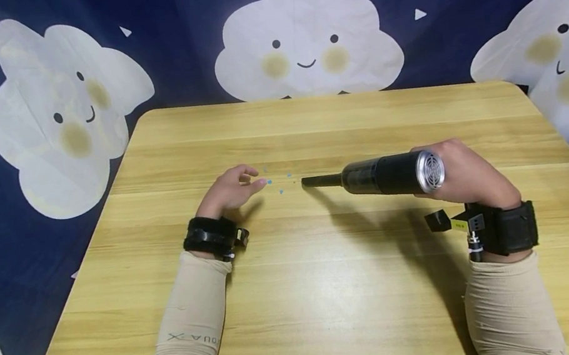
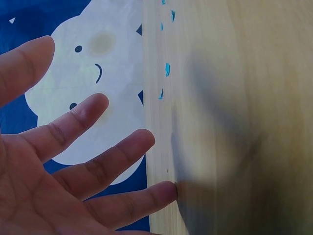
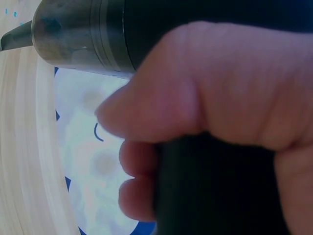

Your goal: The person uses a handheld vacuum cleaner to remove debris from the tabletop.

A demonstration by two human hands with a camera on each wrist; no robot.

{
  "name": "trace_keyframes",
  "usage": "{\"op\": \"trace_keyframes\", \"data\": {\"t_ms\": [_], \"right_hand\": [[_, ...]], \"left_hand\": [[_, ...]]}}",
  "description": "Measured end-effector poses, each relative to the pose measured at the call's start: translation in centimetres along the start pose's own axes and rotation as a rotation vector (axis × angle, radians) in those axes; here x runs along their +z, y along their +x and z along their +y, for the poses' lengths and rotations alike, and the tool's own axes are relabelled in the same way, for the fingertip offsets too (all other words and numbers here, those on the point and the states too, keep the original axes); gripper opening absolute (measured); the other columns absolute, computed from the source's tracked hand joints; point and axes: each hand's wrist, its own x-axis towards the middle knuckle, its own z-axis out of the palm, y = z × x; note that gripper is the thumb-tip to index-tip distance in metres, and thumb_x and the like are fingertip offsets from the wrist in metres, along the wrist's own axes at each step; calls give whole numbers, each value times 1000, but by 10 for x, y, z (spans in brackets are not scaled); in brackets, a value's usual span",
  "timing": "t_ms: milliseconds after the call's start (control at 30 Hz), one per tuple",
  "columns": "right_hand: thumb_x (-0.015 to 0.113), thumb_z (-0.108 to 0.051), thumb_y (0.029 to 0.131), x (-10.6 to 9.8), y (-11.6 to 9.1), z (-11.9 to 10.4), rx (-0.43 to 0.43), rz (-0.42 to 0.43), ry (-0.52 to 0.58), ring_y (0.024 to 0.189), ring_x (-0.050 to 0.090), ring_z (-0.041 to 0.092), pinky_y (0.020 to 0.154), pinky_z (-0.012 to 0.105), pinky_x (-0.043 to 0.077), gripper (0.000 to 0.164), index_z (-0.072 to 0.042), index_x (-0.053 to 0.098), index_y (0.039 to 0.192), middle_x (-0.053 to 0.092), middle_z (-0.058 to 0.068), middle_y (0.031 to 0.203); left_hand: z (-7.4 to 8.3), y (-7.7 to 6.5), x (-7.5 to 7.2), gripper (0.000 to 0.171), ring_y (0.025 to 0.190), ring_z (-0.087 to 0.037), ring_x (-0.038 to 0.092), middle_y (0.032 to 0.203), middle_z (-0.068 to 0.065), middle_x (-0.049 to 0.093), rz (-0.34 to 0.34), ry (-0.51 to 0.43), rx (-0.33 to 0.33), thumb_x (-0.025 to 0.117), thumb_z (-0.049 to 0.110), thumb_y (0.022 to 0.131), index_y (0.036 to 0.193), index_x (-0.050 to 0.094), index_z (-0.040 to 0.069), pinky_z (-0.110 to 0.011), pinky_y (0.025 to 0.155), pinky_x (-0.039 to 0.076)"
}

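A black handheld vacuum cleaner (image 1: 395, 174) with a silver vented end is gripped by my right hand (image 1: 463, 171). In the right wrist view, the thumb and fingers (image 3: 137, 199) wrap round its dark handle (image 3: 210, 191). Its narrow nozzle (image 1: 322, 181) points left, toward several small blue scraps (image 1: 281, 191) on the table. My left hand (image 1: 232, 188) hovers just left of the scraps with nothing in it. The left wrist view shows its fingers (image 2: 110, 164) spread and the blue scraps (image 2: 167, 69) scattered on the wood beyond them.
The pale wooden table (image 1: 306, 300) has rounded corners. A dark blue curtain (image 1: 167, 33) printed with white smiling clouds (image 1: 300, 22) hangs behind and beside it. Black wrist straps with small cameras sit on both wrists. The vacuum and right arm cast shadows across the wood.
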Motion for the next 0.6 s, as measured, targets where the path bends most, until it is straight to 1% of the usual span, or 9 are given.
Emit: {"op": "trace_keyframes", "data": {"t_ms": [267,500,600], "right_hand": [[75,-2,60,2,1,2,-5,10,-8,55,48,15,54,35,43,28,-15,53,73,51,-4,61],[73,-1,61,5,2,4,-9,34,-30,56,48,16,54,35,43,26,-14,54,74,52,-4,62],[73,-2,63,6,3,4,-12,40,-31,55,47,15,53,34,42,25,-15,54,73,51,-5,62]], "left_hand": [[1,-2,0,47,125,-40,42,140,-20,46,1,-3,-1,54,42,96,131,48,12,-58,101,38],[1,-2,0,47,125,-40,41,140,-20,46,2,-7,-5,54,43,95,131,48,13,-58,100,39],[1,-2,0,47,125,-40,41,140,-20,46,1,-7,-5,54,43,95,131,48,12,-58,100,39]]}}
